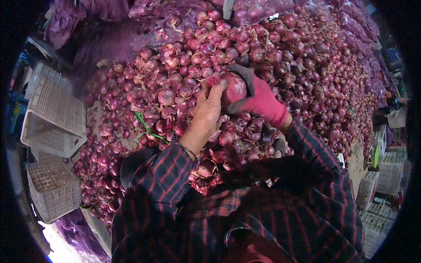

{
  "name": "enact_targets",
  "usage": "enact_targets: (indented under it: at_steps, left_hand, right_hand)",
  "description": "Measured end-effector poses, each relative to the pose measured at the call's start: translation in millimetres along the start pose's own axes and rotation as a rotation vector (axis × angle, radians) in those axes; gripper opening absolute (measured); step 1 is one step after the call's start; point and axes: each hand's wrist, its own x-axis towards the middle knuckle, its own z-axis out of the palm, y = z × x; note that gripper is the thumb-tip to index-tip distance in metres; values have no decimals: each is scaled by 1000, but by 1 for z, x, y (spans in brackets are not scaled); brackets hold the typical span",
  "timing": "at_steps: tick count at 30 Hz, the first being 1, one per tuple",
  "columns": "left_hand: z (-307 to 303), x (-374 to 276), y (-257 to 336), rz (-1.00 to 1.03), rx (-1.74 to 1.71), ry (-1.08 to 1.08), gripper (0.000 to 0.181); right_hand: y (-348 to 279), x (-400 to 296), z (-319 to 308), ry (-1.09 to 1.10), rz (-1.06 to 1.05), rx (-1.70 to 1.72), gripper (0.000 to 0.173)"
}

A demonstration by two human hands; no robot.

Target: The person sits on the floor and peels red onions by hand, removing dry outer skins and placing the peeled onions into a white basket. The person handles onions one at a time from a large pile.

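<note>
A large red onion [234, 89] is held between both hands above a wide heap of red onions [167, 97]. My right hand [258, 98], in a pink knit glove with dark fingers, curls round the onion's far side and right side. At its left side is my left hand [210, 105], bare, its thumb raised by the onion. Something pink and frayed [213, 80] shows by the left fingers; whether it is skin or cloth I cannot tell. The left fingertips are partly hidden. A green tie [143, 125] lies on the heap left of my left wrist.
Pale plastic crates [54, 115] lean at the left, with another crate [54, 197] below them. More crates [391, 171] stand at the far right. Purple mesh sacks [355, 23] border the heap at the top and right. A grey post [227, 9] rises at the top edge.
</note>
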Motion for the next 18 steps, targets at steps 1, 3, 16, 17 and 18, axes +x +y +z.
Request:
enact_targets:
  at_steps: [1, 3, 16, 17, 18]
  left_hand:
    - [6, -4, 1, 7, -11, -2, 71]
    - [16, -11, 1, 44, -6, -23, 62]
    - [5, 2, -56, 472, 890, -14, 45]
    - [17, 4, -61, 443, 802, -45, 44]
    - [23, 4, -62, 420, 719, -55, 43]
  right_hand:
    - [-1, -7, -1, 42, -16, -6, 99]
    - [-3, -20, 1, 123, -49, -9, 98]
    - [65, -32, 22, 364, 177, 448, 44]
    - [75, -39, 21, 409, 205, 532, 44]
    - [76, -45, 24, 410, 210, 563, 44]
